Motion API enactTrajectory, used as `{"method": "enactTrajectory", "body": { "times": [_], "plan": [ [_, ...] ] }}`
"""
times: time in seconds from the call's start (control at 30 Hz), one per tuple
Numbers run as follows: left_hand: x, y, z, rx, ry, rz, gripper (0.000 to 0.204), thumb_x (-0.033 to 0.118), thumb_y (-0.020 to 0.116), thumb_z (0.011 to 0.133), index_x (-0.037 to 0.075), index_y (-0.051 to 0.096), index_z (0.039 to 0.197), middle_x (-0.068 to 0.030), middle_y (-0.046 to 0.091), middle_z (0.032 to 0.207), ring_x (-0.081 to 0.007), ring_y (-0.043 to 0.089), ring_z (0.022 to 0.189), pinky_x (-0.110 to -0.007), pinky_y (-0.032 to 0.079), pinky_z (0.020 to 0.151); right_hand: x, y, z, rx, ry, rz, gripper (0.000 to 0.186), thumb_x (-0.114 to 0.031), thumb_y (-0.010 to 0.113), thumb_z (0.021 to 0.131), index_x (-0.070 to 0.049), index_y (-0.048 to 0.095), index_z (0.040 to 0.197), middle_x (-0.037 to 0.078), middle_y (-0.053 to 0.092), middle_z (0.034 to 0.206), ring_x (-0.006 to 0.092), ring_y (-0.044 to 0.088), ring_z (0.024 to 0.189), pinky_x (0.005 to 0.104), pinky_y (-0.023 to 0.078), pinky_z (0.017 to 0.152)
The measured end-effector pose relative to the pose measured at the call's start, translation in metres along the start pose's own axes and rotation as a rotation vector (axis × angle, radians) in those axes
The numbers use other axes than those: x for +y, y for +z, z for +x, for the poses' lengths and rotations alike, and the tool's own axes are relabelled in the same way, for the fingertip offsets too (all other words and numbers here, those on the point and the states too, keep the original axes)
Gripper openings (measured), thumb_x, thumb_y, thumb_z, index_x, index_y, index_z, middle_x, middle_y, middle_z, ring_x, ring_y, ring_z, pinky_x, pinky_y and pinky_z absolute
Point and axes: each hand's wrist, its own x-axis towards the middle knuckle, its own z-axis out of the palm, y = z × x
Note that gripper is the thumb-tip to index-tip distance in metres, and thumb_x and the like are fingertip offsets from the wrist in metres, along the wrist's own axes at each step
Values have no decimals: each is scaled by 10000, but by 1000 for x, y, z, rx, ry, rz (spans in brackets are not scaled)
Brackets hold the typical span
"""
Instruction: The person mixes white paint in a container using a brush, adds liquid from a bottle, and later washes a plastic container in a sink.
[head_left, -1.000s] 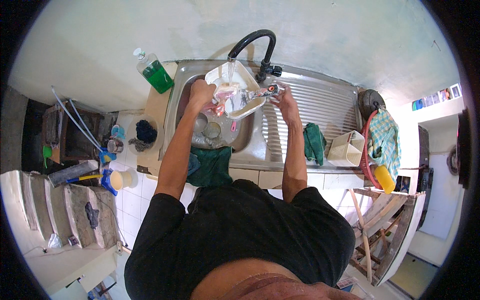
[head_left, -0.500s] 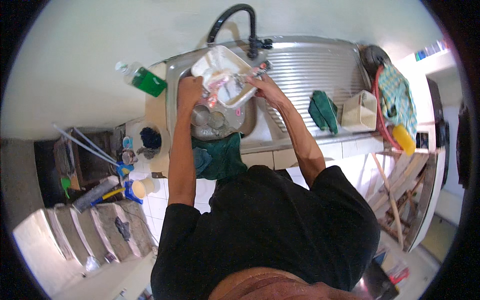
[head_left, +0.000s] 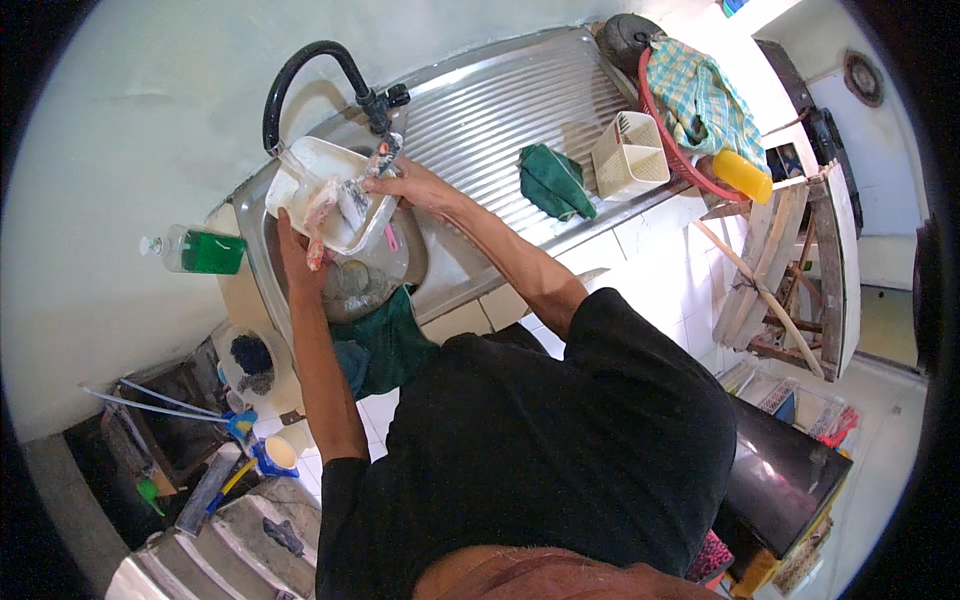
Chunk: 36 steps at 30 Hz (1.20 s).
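Note:
A white rectangular tub (head_left: 350, 238) is tilted over the sink basin (head_left: 424, 262), beneath the black faucet (head_left: 318, 50). Water seems to run from its spout into the tub. My left hand (head_left: 300, 258) is closed on the tub's near left side. My right hand (head_left: 415, 188), at the right rim, pinches a crumpled clear plastic bag (head_left: 352, 205) with orange and pink print. Part of the bag sticks out above that hand, and part lies inside the tub. Glassware (head_left: 355, 285) sits in the basin below, partly covered by the tub and my left arm.
Green dish soap (head_left: 212, 250) stands left of the sink. On the ridged drainboard (head_left: 490, 110) lie a green cloth (head_left: 556, 182) and a cream utensil holder (head_left: 630, 158). Farther right are a red basket (head_left: 672, 140) and a yellow bottle (head_left: 742, 176). A dark green cloth (head_left: 385, 340) hangs over the front edge.
The whole view has turned and shifted, so the sink sits farther left. Both hands still hold the tub and bag beneath the faucet, with the tub tipped differently.

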Motion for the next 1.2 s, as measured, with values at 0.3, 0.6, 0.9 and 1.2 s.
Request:
{"method": "enactTrajectory", "body": {
  "times": [0.3, 0.6, 0.9, 1.2],
  "plan": [
    [-33, -20, 18, -17, 299, -49, 471, 330, 437, 994, -10, 467, 1319, -115, 594, 1203, -204, 585, 1084, -338, 464, 938, 9, -1, 8, -18, -7, -3, 586, -371, 749, 807, -68, 482, 1231, 63, 589, 1086, 180, 558, 1002, 325, 471, 833],
    [-23, 3, 6, 54, 113, -221, 573, 462, 410, 964, 28, 484, 1330, -116, 586, 1244, -210, 586, 1098, -373, 480, 920, 26, -26, 8, -63, -41, 48, 669, -473, 661, 857, -122, 391, 1359, 103, 571, 1212, 235, 559, 1106, 406, 477, 886],
    [-22, 9, 4, -17, 64, -243, 572, 461, 437, 954, 74, 453, 1374, -74, 546, 1325, -244, 538, 1200, -411, 434, 1009, 1, -99, 107, 905, -353, -564, 539, -405, 565, 931, 44, 481, 1217, 256, 648, 930, 390, 640, 891, 455, 485, 775],
    [-27, -26, 27, 40, 18, -272, 549, 395, 448, 913, 54, 469, 1342, -95, 558, 1283, -286, 565, 1155, -460, 466, 954, -16, -79, 151, 786, -402, -718, 413, -360, 505, 957, 3, 476, 1152, 265, 649, 818, 453, 634, 816, 517, 488, 727]
  ]
}}
